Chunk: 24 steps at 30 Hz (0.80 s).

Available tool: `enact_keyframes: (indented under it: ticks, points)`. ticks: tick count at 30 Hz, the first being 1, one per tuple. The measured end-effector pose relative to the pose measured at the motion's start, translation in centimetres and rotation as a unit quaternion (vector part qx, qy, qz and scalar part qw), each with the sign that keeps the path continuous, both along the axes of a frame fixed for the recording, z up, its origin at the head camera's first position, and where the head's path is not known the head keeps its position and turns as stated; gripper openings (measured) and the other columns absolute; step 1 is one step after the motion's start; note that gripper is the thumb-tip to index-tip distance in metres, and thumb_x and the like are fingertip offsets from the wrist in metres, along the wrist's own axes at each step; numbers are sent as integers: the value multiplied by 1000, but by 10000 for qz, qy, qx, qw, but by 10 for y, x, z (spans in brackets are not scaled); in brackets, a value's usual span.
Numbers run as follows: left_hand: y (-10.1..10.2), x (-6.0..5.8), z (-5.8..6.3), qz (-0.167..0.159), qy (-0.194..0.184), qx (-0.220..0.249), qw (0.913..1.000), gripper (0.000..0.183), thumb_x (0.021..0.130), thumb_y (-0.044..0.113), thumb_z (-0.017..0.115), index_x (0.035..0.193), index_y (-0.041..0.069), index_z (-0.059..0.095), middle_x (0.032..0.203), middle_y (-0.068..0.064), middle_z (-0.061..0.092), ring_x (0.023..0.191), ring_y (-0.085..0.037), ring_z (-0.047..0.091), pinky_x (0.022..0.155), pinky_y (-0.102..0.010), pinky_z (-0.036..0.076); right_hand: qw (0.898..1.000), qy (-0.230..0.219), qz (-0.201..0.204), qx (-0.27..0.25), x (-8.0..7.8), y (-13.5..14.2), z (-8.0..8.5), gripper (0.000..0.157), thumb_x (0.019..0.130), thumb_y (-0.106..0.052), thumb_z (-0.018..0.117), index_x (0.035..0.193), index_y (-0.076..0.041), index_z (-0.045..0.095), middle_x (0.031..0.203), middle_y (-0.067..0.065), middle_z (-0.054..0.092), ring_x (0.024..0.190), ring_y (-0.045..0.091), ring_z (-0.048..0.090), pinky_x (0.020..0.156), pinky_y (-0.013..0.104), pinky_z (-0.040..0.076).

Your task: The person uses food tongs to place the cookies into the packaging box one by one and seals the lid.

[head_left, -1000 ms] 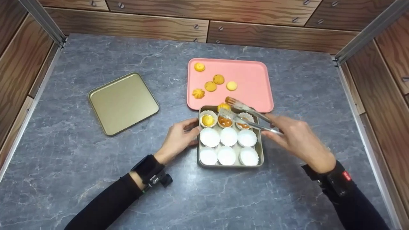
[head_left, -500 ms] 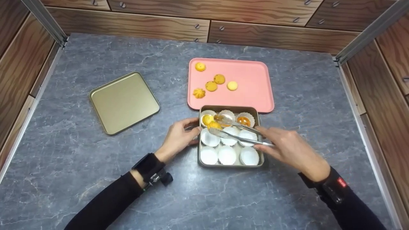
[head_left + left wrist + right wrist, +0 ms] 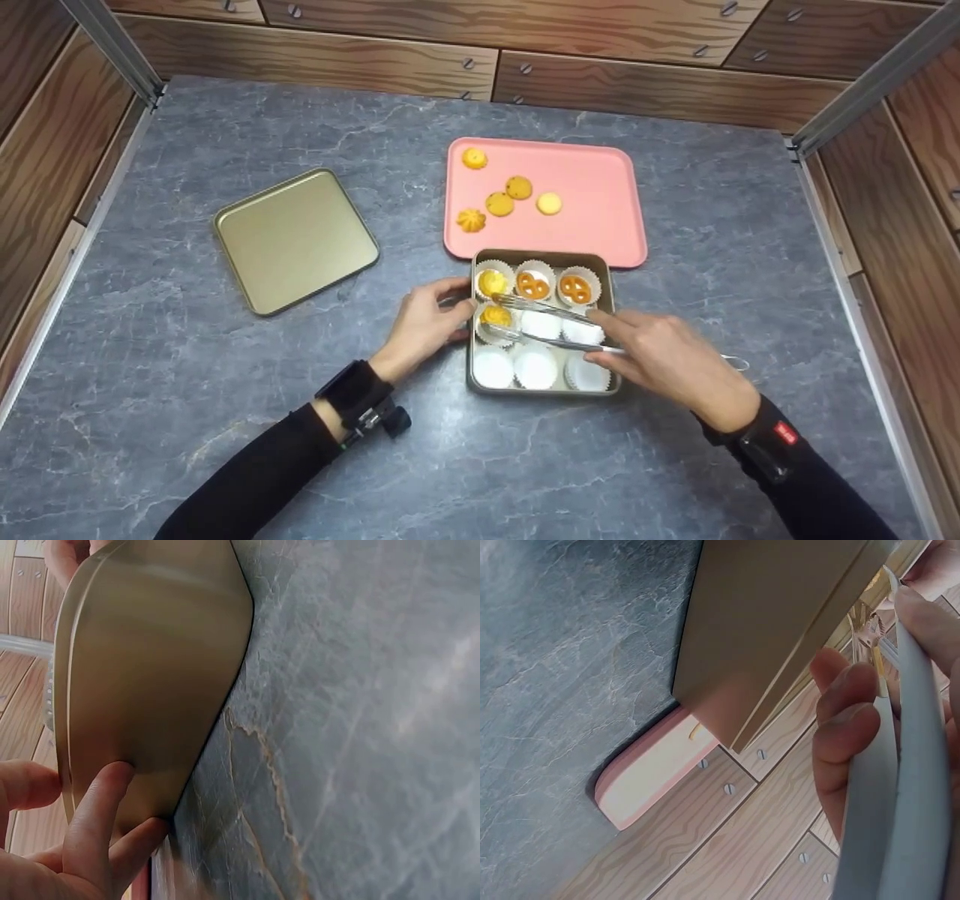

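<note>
I'm seemingly settling a yellow cookie (image 3: 496, 316) in the middle row's left cup (image 3: 488, 339)
My right hand (image 3: 671, 364) grips tongs (image 3: 570, 344) about it; my left hand (image 3: 421, 324), fingers extended, touches the tin (image 3: 157, 682); next likely calls for lifting clear

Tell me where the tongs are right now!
In the head view, the tongs are in the right hand, over the tin, straddling a yellow cookie in the middle row's left paper cup.

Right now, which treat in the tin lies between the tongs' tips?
The yellow cookie in the middle row's leftmost paper cup; the other yellow cookie and both pretzels sit in the far row, beyond the tongs.
</note>
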<state>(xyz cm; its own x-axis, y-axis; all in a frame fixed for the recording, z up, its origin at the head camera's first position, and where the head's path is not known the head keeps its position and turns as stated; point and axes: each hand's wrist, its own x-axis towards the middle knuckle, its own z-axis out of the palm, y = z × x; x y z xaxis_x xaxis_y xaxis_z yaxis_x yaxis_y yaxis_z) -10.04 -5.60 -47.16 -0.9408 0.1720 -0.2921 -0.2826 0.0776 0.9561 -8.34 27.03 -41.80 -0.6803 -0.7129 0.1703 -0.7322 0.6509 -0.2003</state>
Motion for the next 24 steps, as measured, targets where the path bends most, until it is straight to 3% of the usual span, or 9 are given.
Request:
enact_keyframes:
  ticks: [11,19,24]
  points:
    - [1,-1,-2,-103,187,-275,9994,53,97,11,69,147,1,54,140,-22,61,107,-28,72,78,-30,66,9999,44,64,-78,-1,-1,-3,53,92,-36,80,130,-2,68,108,15,75,81,26,75,69,39,66]
    - [1,-1,-2,-90,247,-351,9990,52,97,10,69,146,1,54,135,-22,65,104,-27,73,76,-29,66,9994,-154,-196,-225,-4,4,3,52,92,-35,80,134,-5,67,108,14,76,83,26,75,70,39,66]
    - [1,0,-1,-27,331,-425,9985,50,96,10,70,144,0,57,133,-21,67,103,-27,73,73,-30,66,9967,-346,-415,-606,-15,9,10,54,91,-28,81,138,-8,65,105,13,76,78,17,73,63,28,64]
